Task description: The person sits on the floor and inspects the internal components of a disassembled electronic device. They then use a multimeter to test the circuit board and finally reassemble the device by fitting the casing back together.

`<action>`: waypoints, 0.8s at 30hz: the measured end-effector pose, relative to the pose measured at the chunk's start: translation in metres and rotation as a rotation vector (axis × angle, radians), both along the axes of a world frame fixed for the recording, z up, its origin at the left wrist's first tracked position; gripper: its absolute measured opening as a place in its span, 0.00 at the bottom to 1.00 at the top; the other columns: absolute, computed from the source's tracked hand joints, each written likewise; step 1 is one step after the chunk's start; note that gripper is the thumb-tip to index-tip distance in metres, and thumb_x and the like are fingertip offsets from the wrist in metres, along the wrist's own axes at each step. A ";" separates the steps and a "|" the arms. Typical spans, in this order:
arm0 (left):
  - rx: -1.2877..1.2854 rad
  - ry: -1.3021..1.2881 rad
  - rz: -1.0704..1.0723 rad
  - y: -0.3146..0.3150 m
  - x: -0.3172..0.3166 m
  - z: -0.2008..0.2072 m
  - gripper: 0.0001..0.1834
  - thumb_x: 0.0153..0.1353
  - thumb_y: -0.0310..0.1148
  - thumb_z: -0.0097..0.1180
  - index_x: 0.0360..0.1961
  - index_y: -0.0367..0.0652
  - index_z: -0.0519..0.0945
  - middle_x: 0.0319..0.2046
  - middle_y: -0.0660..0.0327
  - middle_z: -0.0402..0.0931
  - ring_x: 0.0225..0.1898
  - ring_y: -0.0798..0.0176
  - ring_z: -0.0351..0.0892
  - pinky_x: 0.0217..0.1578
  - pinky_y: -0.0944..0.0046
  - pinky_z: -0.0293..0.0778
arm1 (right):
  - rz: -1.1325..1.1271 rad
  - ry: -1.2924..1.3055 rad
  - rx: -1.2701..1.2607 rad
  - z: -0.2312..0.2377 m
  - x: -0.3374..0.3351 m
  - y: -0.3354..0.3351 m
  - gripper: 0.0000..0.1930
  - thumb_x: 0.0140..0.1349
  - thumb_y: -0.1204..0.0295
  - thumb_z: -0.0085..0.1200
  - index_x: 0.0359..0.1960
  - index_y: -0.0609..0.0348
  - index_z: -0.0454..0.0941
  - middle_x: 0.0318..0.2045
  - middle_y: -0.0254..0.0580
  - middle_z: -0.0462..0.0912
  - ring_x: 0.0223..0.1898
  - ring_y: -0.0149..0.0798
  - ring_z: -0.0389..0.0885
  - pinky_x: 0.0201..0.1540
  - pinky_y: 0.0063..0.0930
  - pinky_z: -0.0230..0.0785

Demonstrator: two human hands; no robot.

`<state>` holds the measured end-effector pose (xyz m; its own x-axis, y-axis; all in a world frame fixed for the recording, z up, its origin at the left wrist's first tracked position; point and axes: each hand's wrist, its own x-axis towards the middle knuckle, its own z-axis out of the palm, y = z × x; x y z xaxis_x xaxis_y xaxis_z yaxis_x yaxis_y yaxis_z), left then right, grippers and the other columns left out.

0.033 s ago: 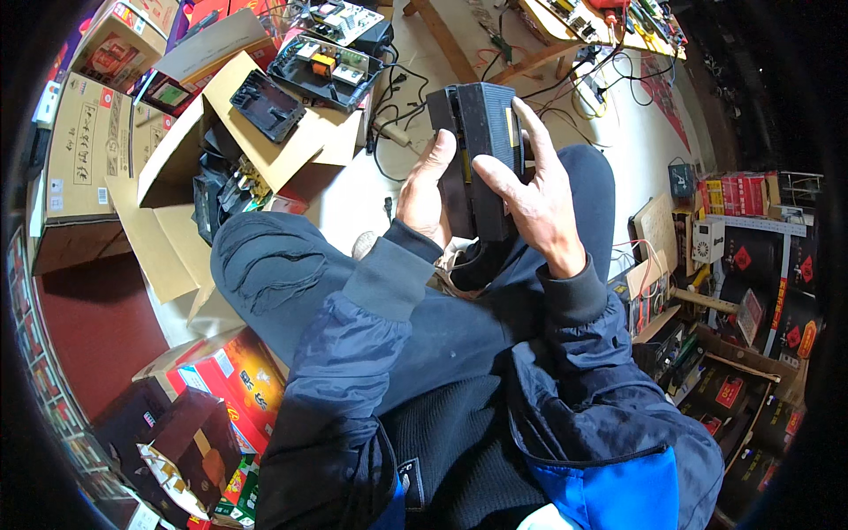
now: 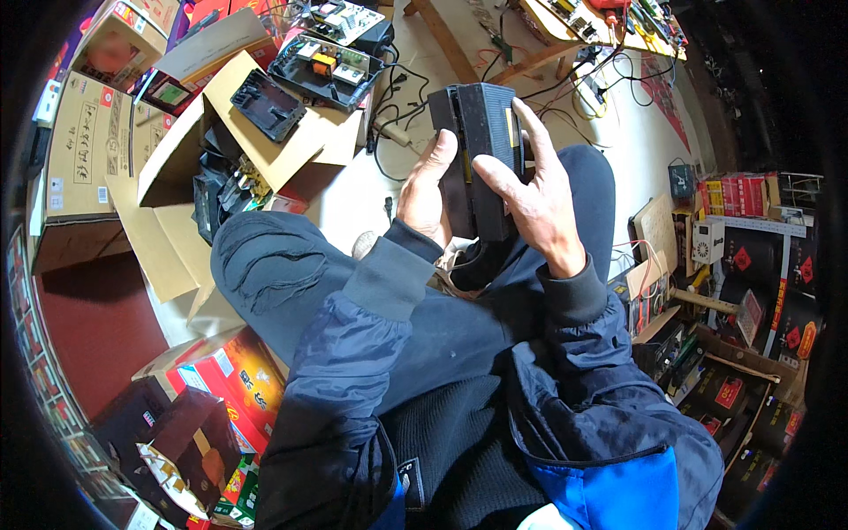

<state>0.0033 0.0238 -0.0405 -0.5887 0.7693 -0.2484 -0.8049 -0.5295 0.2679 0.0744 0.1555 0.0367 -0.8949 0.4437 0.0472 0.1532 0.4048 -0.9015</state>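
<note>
Between my two hands, above my lap, is a black boxy plastic casing [image 2: 486,115], tilted up on end. A seam or gap runs down its length, and its right side is ribbed. My left hand [image 2: 424,194] grips the left side, thumb up along the edge, its other fingers mostly hidden behind. Closed on the right side is my right hand [image 2: 541,194], thumb on the front face and a finger reaching up the ribbed side. What lies inside the casing is hidden. Ahead to the left, an opened black case [image 2: 327,71] shows a circuit board with an orange-yellow part.
An open cardboard box [image 2: 168,243] holds dark parts, with an empty black shell [image 2: 267,106] on its flap. Black cables [image 2: 402,110] trail over the floor. A wooden table [image 2: 565,31] with tools stands ahead right. Red packages [image 2: 243,380] lie left; crates of boxes [image 2: 724,389] stand right.
</note>
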 end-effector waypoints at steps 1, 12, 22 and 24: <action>-0.004 -0.001 0.004 0.001 0.000 -0.001 0.35 0.77 0.59 0.53 0.70 0.41 0.75 0.58 0.51 0.83 0.57 0.51 0.86 0.60 0.47 0.82 | -0.001 -0.010 -0.007 0.000 0.000 0.000 0.50 0.60 0.52 0.77 0.77 0.65 0.65 0.69 0.59 0.77 0.69 0.48 0.77 0.72 0.37 0.69; -0.053 -0.002 0.029 0.000 0.001 0.002 0.33 0.78 0.59 0.54 0.68 0.42 0.76 0.55 0.53 0.84 0.55 0.54 0.87 0.59 0.49 0.84 | -0.013 0.025 0.004 -0.015 -0.002 -0.001 0.48 0.62 0.51 0.75 0.77 0.65 0.66 0.68 0.60 0.78 0.69 0.49 0.79 0.71 0.38 0.69; -0.078 -0.012 0.022 0.001 0.002 0.002 0.30 0.80 0.52 0.54 0.73 0.47 0.72 0.60 0.57 0.80 0.59 0.56 0.83 0.60 0.51 0.83 | -0.012 -0.016 -0.152 -0.026 -0.001 0.005 0.43 0.68 0.51 0.70 0.76 0.64 0.67 0.66 0.60 0.80 0.65 0.46 0.80 0.69 0.35 0.71; -0.071 0.005 0.024 0.001 0.002 0.004 0.29 0.80 0.50 0.54 0.74 0.47 0.71 0.61 0.57 0.79 0.60 0.57 0.82 0.61 0.51 0.82 | -0.025 -0.051 -0.224 -0.026 0.000 0.006 0.41 0.69 0.53 0.69 0.76 0.64 0.68 0.63 0.57 0.82 0.63 0.41 0.81 0.67 0.34 0.72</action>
<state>0.0049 0.0243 -0.0365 -0.6082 0.7354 -0.2988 -0.7907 -0.5281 0.3096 0.0746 0.1617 0.0111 -0.8821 0.4604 -0.0995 0.2080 0.1912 -0.9593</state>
